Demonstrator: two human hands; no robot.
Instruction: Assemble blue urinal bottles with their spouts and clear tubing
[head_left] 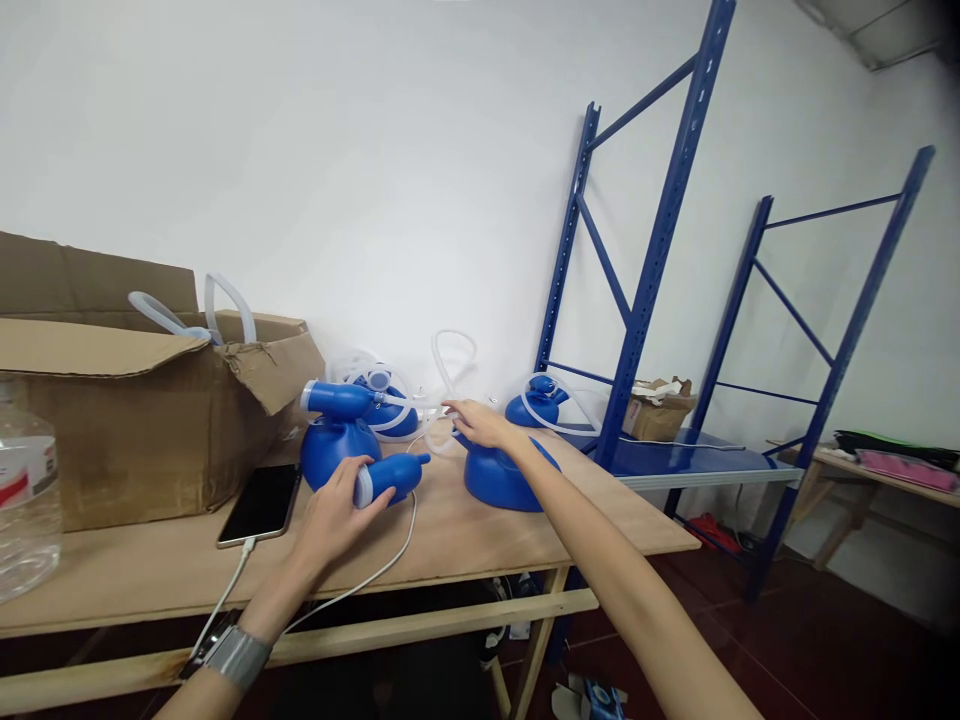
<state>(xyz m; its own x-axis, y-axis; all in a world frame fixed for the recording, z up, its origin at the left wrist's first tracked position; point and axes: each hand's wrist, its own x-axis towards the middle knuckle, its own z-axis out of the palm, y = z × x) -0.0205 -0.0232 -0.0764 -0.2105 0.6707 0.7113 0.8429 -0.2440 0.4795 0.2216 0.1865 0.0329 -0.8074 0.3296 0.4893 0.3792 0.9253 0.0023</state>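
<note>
Head view: left hand (pixel 343 502), fingers clamped round the pale-rimmed end of a blue cup (pixel 399 476) over the table (pixel 480 542); right hand (pixel 481 424), fingers seemingly pinched on a tube (pixel 409 402). Good handling likely means steadying the cup, nozzle unobstructed, and guiding the tube without kinks.

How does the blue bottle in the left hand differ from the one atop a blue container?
The left hand grips the held bottle; no hand touches the upper bottle. The held bottle's narrow tip is bare; a pale tube extends from the upper bottle's. Both are blue with whitish wide ends.
</note>
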